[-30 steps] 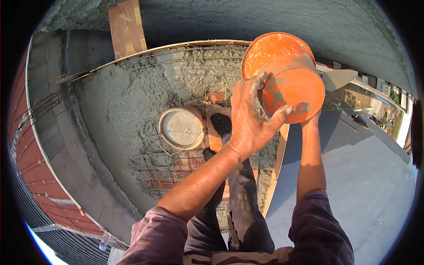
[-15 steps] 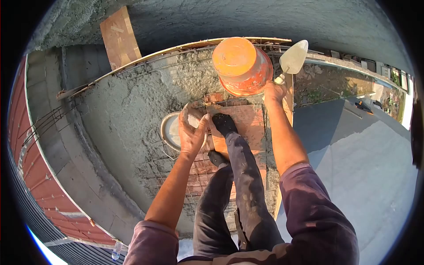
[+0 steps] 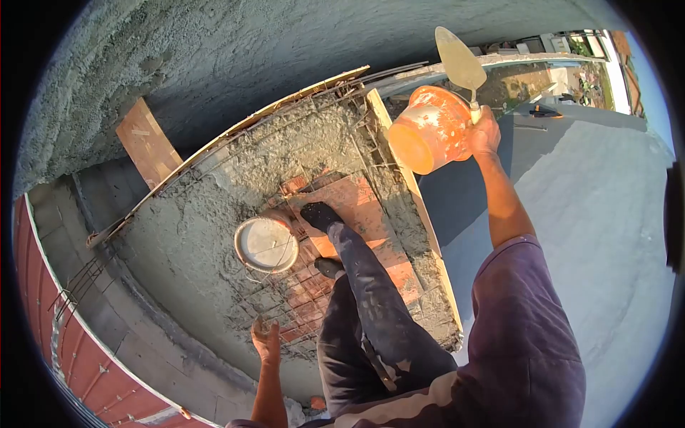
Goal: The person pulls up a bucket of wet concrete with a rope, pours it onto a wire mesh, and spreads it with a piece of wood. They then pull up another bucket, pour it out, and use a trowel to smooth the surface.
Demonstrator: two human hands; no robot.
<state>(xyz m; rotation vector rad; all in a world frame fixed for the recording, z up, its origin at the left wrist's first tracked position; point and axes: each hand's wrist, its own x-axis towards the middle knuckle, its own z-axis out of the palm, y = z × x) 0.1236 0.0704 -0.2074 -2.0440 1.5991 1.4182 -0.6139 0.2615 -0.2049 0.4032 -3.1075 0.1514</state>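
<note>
My right hand [image 3: 484, 133] is closed on the handle of a trowel [image 3: 460, 63], whose blade points up. The same hand is at the rim of an orange bucket [image 3: 437, 127] smeared with cement, which is tipped with its base toward the lower left. My left hand [image 3: 266, 341] hangs empty over the wet concrete and mesh at the lower middle, fingers apart. A round pale bucket [image 3: 267, 245] with a wire handle stands on the concrete, beside my feet.
A board [image 3: 342, 207] lies under one foot on the reinforcing mesh. Wooden formwork [image 3: 421, 214] edges the slab at the right. A loose plywood piece [image 3: 148, 143] leans at the upper left, near a rough grey wall [image 3: 285, 50].
My right hand has carried the orange bucket and trowel to the right, past the formwork edge. My left hand has moved down and away from the pale bucket. The view has turned.
</note>
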